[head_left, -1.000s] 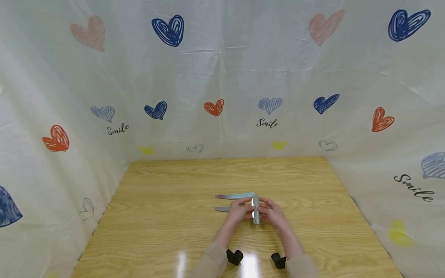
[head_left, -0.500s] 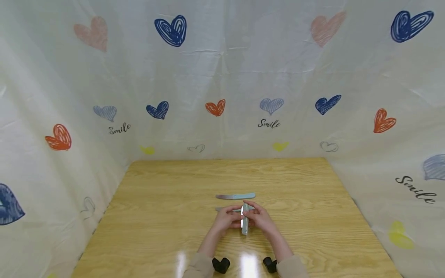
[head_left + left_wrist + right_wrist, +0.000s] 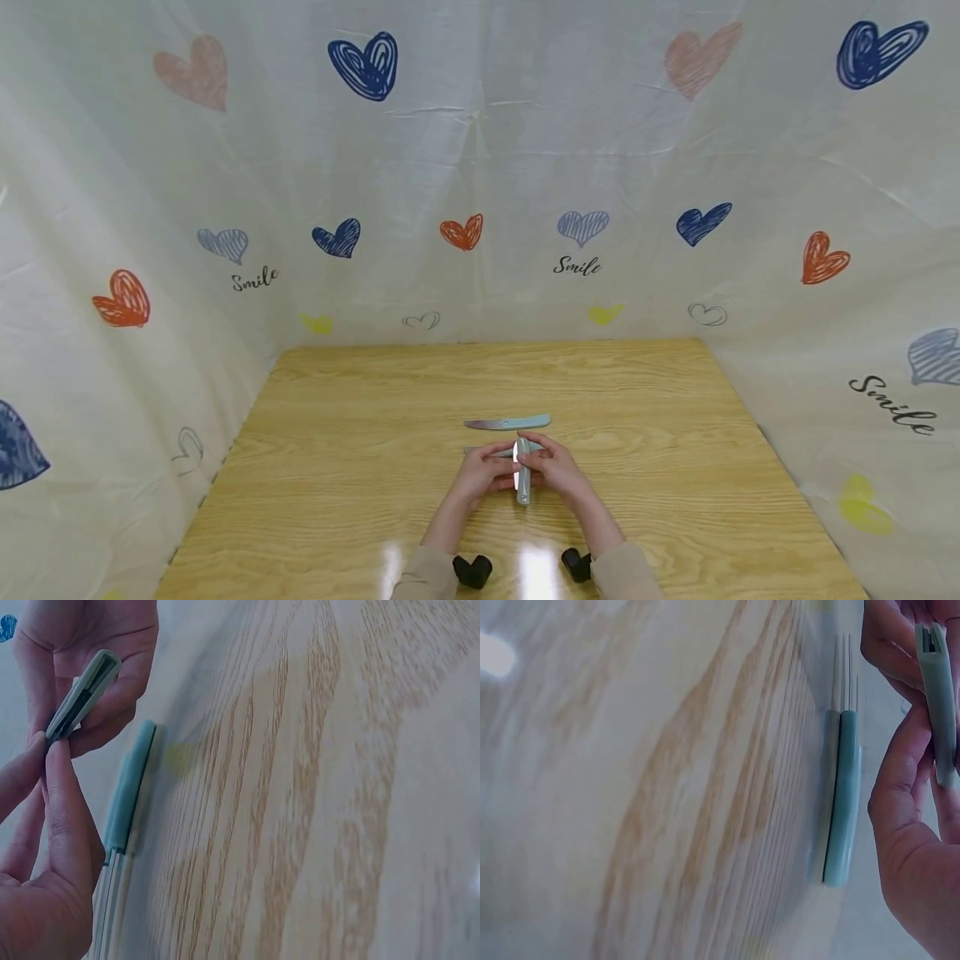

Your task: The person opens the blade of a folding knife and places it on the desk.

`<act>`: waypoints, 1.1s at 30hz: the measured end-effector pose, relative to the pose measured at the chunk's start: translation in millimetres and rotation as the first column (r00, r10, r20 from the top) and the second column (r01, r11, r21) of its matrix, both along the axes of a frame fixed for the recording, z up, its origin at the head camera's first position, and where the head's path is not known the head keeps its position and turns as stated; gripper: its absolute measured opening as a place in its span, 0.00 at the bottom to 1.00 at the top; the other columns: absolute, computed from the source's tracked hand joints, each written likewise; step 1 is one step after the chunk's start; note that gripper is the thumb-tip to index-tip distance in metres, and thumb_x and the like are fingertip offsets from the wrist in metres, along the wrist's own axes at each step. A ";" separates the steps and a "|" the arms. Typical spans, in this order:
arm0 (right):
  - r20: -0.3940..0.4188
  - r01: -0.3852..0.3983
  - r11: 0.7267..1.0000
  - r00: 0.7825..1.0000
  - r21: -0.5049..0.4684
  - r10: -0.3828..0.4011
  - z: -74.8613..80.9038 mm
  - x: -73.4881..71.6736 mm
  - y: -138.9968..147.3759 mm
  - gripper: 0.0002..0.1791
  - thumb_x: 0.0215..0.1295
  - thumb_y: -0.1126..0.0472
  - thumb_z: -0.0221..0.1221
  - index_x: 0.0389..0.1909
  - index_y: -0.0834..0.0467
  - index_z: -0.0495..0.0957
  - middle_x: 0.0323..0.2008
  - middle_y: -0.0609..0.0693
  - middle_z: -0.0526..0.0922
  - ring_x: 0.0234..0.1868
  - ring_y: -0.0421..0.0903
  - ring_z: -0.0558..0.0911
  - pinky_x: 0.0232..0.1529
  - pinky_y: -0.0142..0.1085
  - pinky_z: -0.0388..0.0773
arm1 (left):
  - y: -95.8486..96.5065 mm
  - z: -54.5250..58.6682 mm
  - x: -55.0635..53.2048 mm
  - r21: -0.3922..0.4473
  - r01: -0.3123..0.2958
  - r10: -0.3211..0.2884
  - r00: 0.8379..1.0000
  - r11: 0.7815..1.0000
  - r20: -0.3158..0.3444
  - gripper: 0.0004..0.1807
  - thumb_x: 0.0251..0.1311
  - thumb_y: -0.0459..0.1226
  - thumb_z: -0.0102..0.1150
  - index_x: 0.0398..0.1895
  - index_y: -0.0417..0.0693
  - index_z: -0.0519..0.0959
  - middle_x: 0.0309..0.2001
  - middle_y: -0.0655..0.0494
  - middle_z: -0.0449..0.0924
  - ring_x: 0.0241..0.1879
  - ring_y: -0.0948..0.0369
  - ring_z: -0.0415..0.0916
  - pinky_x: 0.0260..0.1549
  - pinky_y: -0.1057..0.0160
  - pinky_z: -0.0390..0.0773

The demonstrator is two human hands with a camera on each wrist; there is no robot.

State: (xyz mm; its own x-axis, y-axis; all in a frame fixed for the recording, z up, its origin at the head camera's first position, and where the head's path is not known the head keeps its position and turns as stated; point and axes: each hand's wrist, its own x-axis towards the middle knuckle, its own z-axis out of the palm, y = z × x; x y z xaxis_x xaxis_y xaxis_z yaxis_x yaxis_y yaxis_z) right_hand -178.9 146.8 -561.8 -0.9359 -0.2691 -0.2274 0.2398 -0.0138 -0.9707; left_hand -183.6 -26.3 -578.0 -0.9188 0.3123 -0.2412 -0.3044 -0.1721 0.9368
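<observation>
Both hands meet at one folding knife (image 3: 524, 483), raised over the table with its pale green handle pointing toward the person. Its bright blade shows along the handle's left side in the head view; in the left wrist view the handle's slot (image 3: 86, 690) faces up. The left hand (image 3: 477, 477) pinches the knife from the left at the blade side. From the right, the right hand (image 3: 558, 471) grips the handle between thumb and fingers. Beyond them lies an open knife with a light blue handle (image 3: 525, 422). A second open knife (image 3: 501, 452) is partly hidden behind the hands.
The wooden table (image 3: 337, 467) extends around the hands. A white curtain (image 3: 405, 167) printed with hearts stands behind it and at both sides. Black wrist devices (image 3: 472, 572) sit by the beige sleeves (image 3: 427, 575).
Both hands have moved left and toward the person with the folding knife, mostly in the first half second. The knives on the table stay put; the hands now cover the nearer one differently.
</observation>
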 end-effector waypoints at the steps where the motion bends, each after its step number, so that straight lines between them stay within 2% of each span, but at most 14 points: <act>1: 0.003 -0.004 1.000 1.000 -0.003 0.004 -0.7 -0.2 0.1 0.30 0.68 0.64 0.57 0.69 0.67 0.62 0.37 0.53 0.81 0.36 0.43 0.82 0.40 0.38 0.84 | -0.4 -0.1 0.2 0.000 0.003 -0.003 1.000 1.000 -0.003 0.28 0.59 0.28 0.62 0.63 0.29 0.70 0.38 0.49 0.84 0.35 0.59 0.82 0.37 0.60 0.86; 7: 0.009 -0.017 1.000 1.000 -0.012 0.017 -2.2 -0.5 0.8 0.31 0.69 0.64 0.57 0.70 0.67 0.61 0.38 0.53 0.81 0.38 0.44 0.82 0.41 0.38 0.84 | -3.6 -2.7 0.4 -0.003 0.025 -0.025 1.000 1.000 -0.016 0.27 0.61 0.27 0.60 0.64 0.27 0.68 0.38 0.48 0.84 0.34 0.59 0.82 0.35 0.61 0.86; 14: 0.009 0.005 1.000 1.000 -0.022 -0.004 -1.6 0.2 0.7 0.31 0.69 0.65 0.57 0.70 0.68 0.60 0.36 0.53 0.81 0.36 0.43 0.82 0.38 0.37 0.84 | -5.3 -1.8 1.8 -0.014 0.027 -0.027 0.999 1.000 -0.025 0.27 0.62 0.26 0.58 0.65 0.26 0.66 0.35 0.51 0.83 0.34 0.60 0.82 0.37 0.60 0.86; 18: 0.015 0.021 1.000 1.000 -0.010 -0.021 -0.2 -0.1 0.2 0.31 0.69 0.65 0.57 0.70 0.67 0.60 0.35 0.53 0.80 0.35 0.43 0.81 0.38 0.37 0.84 | -4.4 -0.2 2.4 -0.027 0.006 -0.007 1.000 1.000 -0.028 0.27 0.62 0.26 0.58 0.64 0.26 0.67 0.35 0.50 0.81 0.34 0.59 0.82 0.37 0.59 0.86; 27: 0.036 0.112 0.994 0.993 0.019 -0.113 2.6 -2.4 -0.1 0.29 0.69 0.66 0.57 0.70 0.64 0.63 0.33 0.52 0.77 0.34 0.43 0.80 0.38 0.39 0.84 | -4.0 5.7 2.4 -0.022 -0.054 0.052 0.997 0.998 -0.056 0.27 0.61 0.25 0.58 0.63 0.26 0.66 0.34 0.49 0.79 0.32 0.59 0.81 0.36 0.58 0.86; 33: 0.031 0.122 0.992 0.992 0.040 -0.123 3.1 -1.9 1.8 0.29 0.70 0.65 0.57 0.70 0.63 0.63 0.34 0.52 0.77 0.35 0.45 0.82 0.40 0.41 0.85 | -4.1 7.5 3.9 -0.017 -0.086 0.084 0.995 0.996 -0.060 0.29 0.61 0.25 0.58 0.66 0.29 0.64 0.32 0.51 0.79 0.30 0.59 0.81 0.35 0.56 0.86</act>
